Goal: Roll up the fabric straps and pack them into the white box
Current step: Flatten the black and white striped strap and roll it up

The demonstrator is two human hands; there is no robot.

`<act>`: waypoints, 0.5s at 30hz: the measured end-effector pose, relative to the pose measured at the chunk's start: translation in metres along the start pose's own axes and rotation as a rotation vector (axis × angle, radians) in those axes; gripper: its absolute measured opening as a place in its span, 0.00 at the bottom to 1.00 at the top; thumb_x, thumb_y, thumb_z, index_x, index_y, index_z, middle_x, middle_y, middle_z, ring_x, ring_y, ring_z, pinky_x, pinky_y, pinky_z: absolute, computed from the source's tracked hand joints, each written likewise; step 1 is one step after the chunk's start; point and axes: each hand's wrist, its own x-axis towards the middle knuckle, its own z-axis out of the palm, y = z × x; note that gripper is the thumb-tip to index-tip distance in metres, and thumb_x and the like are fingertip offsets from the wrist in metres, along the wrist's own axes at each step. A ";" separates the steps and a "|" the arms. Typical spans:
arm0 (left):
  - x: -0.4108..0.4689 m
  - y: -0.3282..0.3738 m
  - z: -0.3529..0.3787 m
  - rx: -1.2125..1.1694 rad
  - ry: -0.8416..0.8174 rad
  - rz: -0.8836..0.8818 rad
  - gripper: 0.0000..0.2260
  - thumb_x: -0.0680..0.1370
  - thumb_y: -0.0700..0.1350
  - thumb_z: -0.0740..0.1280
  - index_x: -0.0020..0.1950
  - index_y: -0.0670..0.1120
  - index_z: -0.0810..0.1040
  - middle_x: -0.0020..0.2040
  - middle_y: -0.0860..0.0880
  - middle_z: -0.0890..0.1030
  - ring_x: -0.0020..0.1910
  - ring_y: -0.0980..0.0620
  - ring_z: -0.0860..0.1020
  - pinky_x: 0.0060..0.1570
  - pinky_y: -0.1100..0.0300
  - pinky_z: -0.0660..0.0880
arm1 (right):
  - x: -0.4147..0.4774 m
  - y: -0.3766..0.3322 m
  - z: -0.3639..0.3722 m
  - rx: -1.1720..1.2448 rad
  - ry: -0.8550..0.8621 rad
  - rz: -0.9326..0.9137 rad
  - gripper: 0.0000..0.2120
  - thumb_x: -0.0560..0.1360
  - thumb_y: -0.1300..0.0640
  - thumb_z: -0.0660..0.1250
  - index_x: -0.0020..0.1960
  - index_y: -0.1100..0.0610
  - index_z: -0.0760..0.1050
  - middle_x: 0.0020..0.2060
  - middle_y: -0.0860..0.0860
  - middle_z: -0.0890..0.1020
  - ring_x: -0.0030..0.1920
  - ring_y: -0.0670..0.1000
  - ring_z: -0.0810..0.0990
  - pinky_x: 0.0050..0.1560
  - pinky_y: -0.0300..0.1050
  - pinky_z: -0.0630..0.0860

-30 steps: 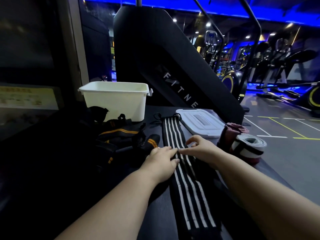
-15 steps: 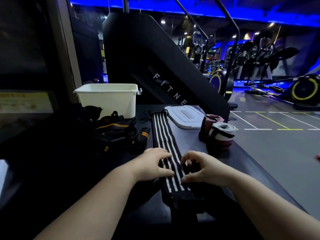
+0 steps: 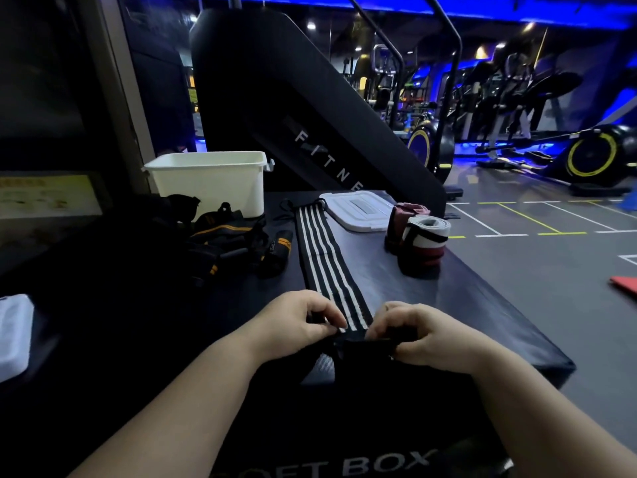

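A long black strap with white stripes lies flat down the middle of a black padded box, running away from me. My left hand and my right hand pinch its near black end at the box's front edge, fingers curled on either side. The white box stands open at the back left. Two rolled straps stand at the right: a white and red one and a dark pink one behind it.
A heap of black straps with orange stripes lies left of the striped strap. The white lid lies flat at the back. A black slanted gym machine rises behind the box. A white object sits at far left.
Both hands slid along the striped strap toward me, from its middle to its near end, and now pinch that end. The view also tilted down a little.
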 end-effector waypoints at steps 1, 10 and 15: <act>-0.001 0.001 0.000 -0.003 0.001 -0.001 0.08 0.73 0.39 0.73 0.42 0.53 0.85 0.43 0.54 0.82 0.45 0.51 0.80 0.51 0.56 0.77 | -0.002 0.000 0.000 0.011 -0.019 0.010 0.21 0.62 0.62 0.65 0.48 0.40 0.81 0.48 0.46 0.77 0.50 0.51 0.79 0.56 0.53 0.76; -0.016 0.010 0.001 -0.081 -0.040 -0.029 0.13 0.74 0.36 0.70 0.43 0.55 0.83 0.45 0.48 0.82 0.47 0.43 0.80 0.53 0.50 0.77 | -0.001 -0.006 0.017 0.071 0.168 -0.065 0.17 0.66 0.43 0.73 0.41 0.57 0.81 0.41 0.55 0.77 0.41 0.47 0.78 0.46 0.47 0.73; -0.027 0.021 -0.003 -0.231 -0.166 -0.151 0.16 0.68 0.35 0.61 0.43 0.52 0.83 0.38 0.49 0.80 0.35 0.51 0.76 0.37 0.58 0.72 | 0.001 -0.005 0.025 0.140 0.254 0.013 0.18 0.66 0.41 0.73 0.34 0.56 0.78 0.33 0.49 0.74 0.35 0.46 0.74 0.37 0.43 0.69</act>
